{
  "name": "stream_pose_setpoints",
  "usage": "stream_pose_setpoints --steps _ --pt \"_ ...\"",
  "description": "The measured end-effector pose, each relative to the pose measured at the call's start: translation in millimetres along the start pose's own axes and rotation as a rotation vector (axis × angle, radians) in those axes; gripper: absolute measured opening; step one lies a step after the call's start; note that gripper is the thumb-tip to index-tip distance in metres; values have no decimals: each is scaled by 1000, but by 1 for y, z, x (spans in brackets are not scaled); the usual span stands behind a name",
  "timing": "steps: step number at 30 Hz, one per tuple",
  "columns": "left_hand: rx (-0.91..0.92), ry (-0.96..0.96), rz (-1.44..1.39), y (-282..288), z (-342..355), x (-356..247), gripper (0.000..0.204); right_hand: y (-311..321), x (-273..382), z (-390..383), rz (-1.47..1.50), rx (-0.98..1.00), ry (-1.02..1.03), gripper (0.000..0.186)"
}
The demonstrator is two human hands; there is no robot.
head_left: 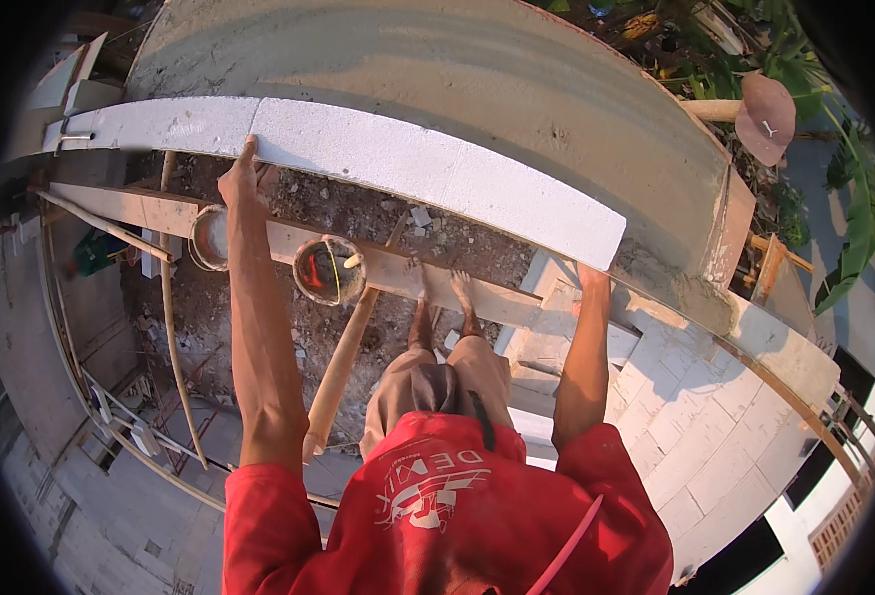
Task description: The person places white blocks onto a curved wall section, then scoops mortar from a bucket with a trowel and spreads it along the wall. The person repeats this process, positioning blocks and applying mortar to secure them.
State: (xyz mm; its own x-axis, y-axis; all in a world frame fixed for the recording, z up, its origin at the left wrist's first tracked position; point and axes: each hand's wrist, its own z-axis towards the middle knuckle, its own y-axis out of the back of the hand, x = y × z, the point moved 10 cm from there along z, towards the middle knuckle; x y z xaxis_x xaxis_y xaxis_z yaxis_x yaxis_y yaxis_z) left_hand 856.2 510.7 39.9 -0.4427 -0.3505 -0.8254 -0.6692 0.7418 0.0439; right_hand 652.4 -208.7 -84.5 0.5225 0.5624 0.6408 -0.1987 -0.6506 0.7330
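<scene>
Downward head-worn fisheye view

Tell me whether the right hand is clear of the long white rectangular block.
No, the right hand touches the block near its right end.

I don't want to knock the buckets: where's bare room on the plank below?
The plank looks bare left of the left bucket, between right bucket and left foot, and right of the right foot; crowded around the buckets and left forearm.
</scene>
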Motion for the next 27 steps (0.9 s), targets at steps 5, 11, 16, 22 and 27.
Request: stream_pose_setpoints --steps 5,11,16,22,27 --pt "2 -1 14 18 10 0 45 -16 25 -11 551 110 -170 46" --pt "88 -44 43 22 34 3 52 -9 49 -21 1065 8 -358 45" --pt "88 -74 66 12 18 -1 58 -7 61 -24 1142 42 -332 48" --pt "54 -66 100 17 19 -5 63 -8 65 -26 1171 24 -366 48" --pt "-29 -99 188 16 9 -3 67 -15 57 -25 1269 39 -376 49"
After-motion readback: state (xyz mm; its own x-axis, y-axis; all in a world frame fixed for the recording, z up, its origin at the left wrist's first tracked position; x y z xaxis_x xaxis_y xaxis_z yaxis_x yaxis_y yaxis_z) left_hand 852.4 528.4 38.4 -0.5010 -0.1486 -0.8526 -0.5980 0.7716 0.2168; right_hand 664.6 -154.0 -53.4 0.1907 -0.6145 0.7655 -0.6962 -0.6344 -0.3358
